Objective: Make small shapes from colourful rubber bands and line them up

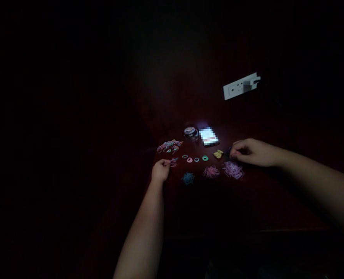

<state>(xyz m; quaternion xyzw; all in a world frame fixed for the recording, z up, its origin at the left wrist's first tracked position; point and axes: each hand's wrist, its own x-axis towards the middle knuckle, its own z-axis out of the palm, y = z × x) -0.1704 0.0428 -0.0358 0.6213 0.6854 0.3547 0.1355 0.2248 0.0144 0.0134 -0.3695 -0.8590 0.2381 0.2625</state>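
Observation:
My left hand is closed in a pinch at a small mixed pile of thin bands; what its fingertips hold is too small to make out. On the right, my right hand has its thumb and fingers pressed together beside a small dark pile, its contents unclear. Just below that hand lies a heap of purple bands. Pink bands and blue bands form separate heaps to the left. Yellow pieces and a green ring lie between the hands.
A larger multicoloured pile of small rings lies at the table's left edge. Behind stand a round lidded jar and a lit phone. A white socket strip with a plug is on the wall. The dark red table is dimly lit.

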